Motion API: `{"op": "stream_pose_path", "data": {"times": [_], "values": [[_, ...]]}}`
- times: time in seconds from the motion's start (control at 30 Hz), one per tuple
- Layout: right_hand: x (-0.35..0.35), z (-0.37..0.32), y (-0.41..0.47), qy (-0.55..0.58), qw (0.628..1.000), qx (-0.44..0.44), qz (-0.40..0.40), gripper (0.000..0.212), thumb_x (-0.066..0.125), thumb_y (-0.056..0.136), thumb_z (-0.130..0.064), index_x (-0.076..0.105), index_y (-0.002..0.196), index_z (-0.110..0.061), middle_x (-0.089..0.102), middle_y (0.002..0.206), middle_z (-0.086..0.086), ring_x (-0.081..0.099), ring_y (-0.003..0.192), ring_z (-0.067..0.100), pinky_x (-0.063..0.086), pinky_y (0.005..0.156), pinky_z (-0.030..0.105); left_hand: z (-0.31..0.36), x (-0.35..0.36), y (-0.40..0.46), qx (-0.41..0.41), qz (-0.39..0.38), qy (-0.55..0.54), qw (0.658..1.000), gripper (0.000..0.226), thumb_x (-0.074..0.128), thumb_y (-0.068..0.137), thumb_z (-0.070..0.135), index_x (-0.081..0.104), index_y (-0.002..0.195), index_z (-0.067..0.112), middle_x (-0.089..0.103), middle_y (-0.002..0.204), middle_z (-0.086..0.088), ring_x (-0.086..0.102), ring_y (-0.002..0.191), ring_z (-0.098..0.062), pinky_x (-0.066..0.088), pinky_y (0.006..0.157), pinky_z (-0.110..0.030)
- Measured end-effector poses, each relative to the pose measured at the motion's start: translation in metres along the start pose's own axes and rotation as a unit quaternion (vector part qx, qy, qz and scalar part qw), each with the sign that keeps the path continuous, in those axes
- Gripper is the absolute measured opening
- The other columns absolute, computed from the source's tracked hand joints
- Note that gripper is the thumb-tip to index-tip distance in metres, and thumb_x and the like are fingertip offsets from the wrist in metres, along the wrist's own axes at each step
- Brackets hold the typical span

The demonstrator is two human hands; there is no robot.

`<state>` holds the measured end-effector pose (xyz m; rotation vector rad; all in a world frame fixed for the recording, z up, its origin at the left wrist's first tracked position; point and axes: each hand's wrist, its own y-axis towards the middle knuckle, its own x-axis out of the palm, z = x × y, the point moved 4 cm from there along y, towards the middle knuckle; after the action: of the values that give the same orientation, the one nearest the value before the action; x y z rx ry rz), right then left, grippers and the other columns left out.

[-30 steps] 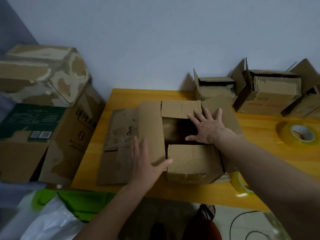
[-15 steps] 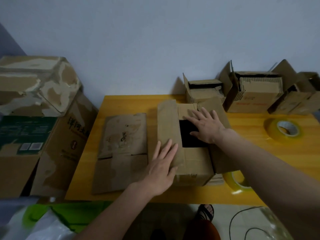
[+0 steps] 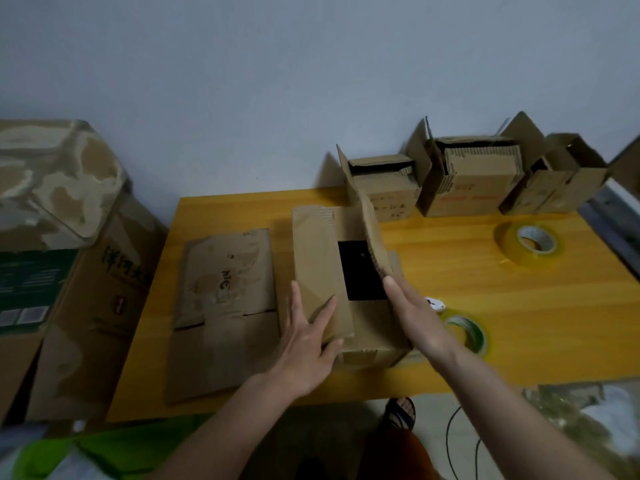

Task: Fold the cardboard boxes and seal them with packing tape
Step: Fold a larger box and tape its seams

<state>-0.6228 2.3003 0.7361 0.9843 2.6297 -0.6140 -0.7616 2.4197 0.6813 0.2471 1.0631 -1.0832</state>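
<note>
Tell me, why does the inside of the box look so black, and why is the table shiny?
Head view: dim light doesn't reach inside the box, so its opening reads black; the table mirrors the light as pale glare beside the tape roll; edges look bent and blurry.

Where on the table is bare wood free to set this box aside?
The biggest bare patch lies right of the box, between the back-row boxes and the near edge, bordered by the two tape rolls. A thin strip runs behind the flat cardboard. The back right and the left side are crowded.
</note>
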Motion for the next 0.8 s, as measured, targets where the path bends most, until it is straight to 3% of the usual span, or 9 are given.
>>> {"op": "stream_pose_path", "data": {"times": [0.1,0.2,0.3,0.4,0.5,0.6,0.67,0.73,0.8], "values": [[0.02,0.008,0.001,-0.012,1.0,0.005,-0.013,0.064,0.032,0.087,-0.065,0.037,0.144,-0.037,0.011,0.158,-0.008,0.008,0.146,0.012,0.008,0.117,0.036,0.004,0.006,-0.007,-0.033,0.018,-0.019,0.999,0.074,0.052,0.095,0.043,-0.001,0.146,0.056,-0.052,0.141,0.005,-0.013,0.147,-0.03,0.01,0.118,-0.041],[0.03,0.016,0.007,-0.051,0.999,-0.003,-0.001,0.052,0.045,0.09,-0.058,0.047,0.137,-0.036,0.008,0.157,-0.009,0.014,0.144,0.018,0.017,0.116,0.037,0.003,0.012,-0.019,-0.047,0.014,-0.012,0.999,0.076,0.05,0.093,0.051,-0.003,0.148,0.05,-0.046,0.146,0.001,-0.005,0.148,-0.031,0.016,0.118,-0.04],[0.031,0.022,0.018,-0.154,0.988,-0.006,0.006,0.046,0.051,0.087,-0.059,0.052,0.13,-0.041,0.01,0.156,-0.008,0.017,0.143,0.018,0.022,0.114,0.039,0.003,0.021,-0.037,-0.043,0.008,0.026,0.999,0.085,0.05,0.089,0.059,-0.007,0.15,0.045,-0.044,0.146,0.0,-0.009,0.147,-0.029,0.011,0.118,-0.039],[0.026,0.021,0.032,-0.246,0.967,-0.058,0.011,0.041,0.058,0.086,-0.053,0.054,0.125,-0.043,0.016,0.154,-0.004,0.023,0.141,0.021,0.026,0.112,0.043,0.006,0.031,-0.057,-0.02,-0.047,0.031,0.998,0.09,0.05,0.083,0.065,-0.011,0.147,0.048,-0.042,0.147,0.01,-0.016,0.145,-0.022,0.01,0.116,-0.041],[0.017,0.021,0.041,-0.329,0.937,-0.118,0.012,0.035,0.051,0.089,-0.054,0.053,0.123,-0.044,0.021,0.152,-0.003,0.028,0.137,0.022,0.026,0.108,0.041,-0.003,0.02,-0.068,0.068,-0.073,0.057,0.993,0.078,0.049,0.086,0.064,0.002,0.147,0.051,-0.011,0.151,0.024,-0.002,0.141,-0.01,0.02,0.111,-0.037],[0.014,0.024,0.042,-0.383,0.905,-0.185,0.017,0.035,0.046,0.091,-0.054,0.054,0.123,-0.04,0.027,0.151,0.002,0.034,0.133,0.024,0.029,0.104,0.038,-0.013,-0.016,-0.055,0.179,0.028,0.161,0.97,0.064,0.054,0.091,0.049,0.024,0.147,0.04,0.02,0.147,0.01,0.022,0.136,-0.011,0.022,0.106,-0.026],[0.013,0.027,0.041,-0.405,0.889,-0.214,0.021,0.036,0.044,0.092,-0.054,0.055,0.123,-0.038,0.029,0.15,0.005,0.038,0.129,0.025,0.033,0.101,0.038,-0.024,-0.041,-0.027,0.182,0.07,0.265,0.944,0.08,0.063,0.085,0.049,0.017,0.15,0.038,0.008,0.157,0.003,0.011,0.145,-0.023,0.011,0.113,-0.039],[0.011,0.029,0.04,-0.418,0.879,-0.231,0.02,0.039,0.04,0.092,-0.055,0.055,0.123,-0.036,0.03,0.15,0.006,0.041,0.125,0.026,0.037,0.1,0.039,-0.036,-0.06,0.005,0.158,0.043,0.341,0.925,0.103,0.066,0.078,0.059,-0.004,0.151,0.039,-0.024,0.156,0.002,-0.018,0.145,-0.031,-0.007,0.114,-0.05],[0.008,0.031,0.041,-0.425,0.872,-0.241,0.008,0.046,0.034,0.092,-0.059,0.052,0.126,-0.034,0.029,0.15,0.005,0.041,0.124,0.025,0.038,0.1,0.04,-0.047,-0.072,0.035,0.141,0.006,0.393,0.909,0.122,0.068,0.069,0.067,-0.02,0.148,0.039,-0.039,0.15,0.0,-0.03,0.14,-0.035,-0.015,0.111,-0.055]]}}
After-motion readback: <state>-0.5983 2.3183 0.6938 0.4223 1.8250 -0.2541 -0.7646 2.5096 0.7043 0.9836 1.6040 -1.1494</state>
